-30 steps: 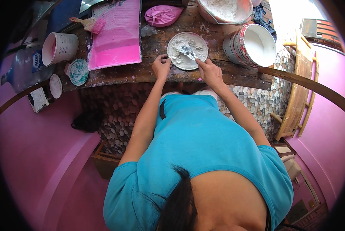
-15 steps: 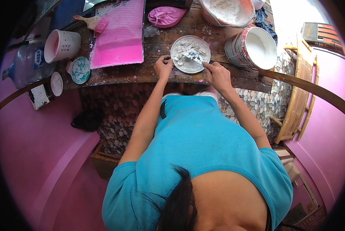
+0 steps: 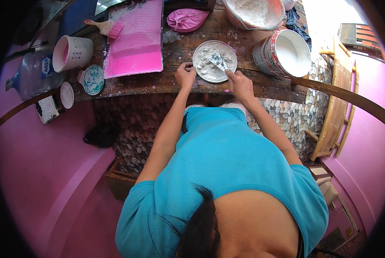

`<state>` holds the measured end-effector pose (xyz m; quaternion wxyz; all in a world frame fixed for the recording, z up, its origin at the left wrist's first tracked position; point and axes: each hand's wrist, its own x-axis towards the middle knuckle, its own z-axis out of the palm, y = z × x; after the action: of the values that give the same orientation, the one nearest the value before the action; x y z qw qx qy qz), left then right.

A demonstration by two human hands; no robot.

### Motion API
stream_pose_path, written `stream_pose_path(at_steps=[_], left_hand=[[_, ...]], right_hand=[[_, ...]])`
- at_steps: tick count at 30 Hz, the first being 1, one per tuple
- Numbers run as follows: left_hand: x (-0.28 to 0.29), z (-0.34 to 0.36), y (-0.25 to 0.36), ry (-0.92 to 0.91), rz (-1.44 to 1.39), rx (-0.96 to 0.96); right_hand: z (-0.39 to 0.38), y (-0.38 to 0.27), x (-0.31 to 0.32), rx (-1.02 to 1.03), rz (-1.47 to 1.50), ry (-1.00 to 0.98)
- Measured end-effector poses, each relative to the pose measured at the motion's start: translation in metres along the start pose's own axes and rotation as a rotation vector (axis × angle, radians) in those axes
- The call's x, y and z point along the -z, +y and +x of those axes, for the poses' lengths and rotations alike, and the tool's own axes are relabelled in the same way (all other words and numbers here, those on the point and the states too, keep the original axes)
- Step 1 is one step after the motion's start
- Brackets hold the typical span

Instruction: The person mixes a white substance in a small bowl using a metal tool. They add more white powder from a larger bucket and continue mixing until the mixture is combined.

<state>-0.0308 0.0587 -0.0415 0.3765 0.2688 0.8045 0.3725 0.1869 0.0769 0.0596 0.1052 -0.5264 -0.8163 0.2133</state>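
A shallow round white dish (image 3: 211,78), like a bucket lid, lies near the front edge of the table with lumpy white powder or paste (image 3: 203,58) in it. My left hand (image 3: 185,76) is at the dish's left rim, its fingers curled and pinching the edge. From the right, my right hand (image 3: 241,84) grips the end of a putty knife (image 3: 218,62). The knife's metal blade, smeared with white, rests in the mixture and points up and left. My right fingers cover its handle.
Left of the dish are a pink paint tray (image 3: 134,64), a brush (image 3: 108,28), a white tub (image 3: 73,53) and a water bottle (image 3: 35,70). Behind lies a pink bag (image 3: 187,19). A paint bucket (image 3: 265,56) and a basin of white powder (image 3: 250,13) stand right.
The putty knife's blade has swung a little in the mixture and now points more steeply away from me. My left hand stays at the rim. The whole view has shifted slightly.
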Motion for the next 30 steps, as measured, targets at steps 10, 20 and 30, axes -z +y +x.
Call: stream_pose_path(at_steps=[10, 20, 30], left_hand=[[0.003, -0.010, 0.015, 0.018, 0.081, -0.057], [0.005, -0.011, 0.024, -0.013, 0.354, -0.319], [0.006, -0.004, 0.023, -0.072, 0.406, -0.308]], right_hand=[[-0.024, 0.000, 0.046, 0.002, 0.130, -0.044], [-0.047, 0.034, 0.071, -0.560, 1.032, -0.384], [-0.040, 0.054, 0.057, -0.725, 1.171, -0.479]])
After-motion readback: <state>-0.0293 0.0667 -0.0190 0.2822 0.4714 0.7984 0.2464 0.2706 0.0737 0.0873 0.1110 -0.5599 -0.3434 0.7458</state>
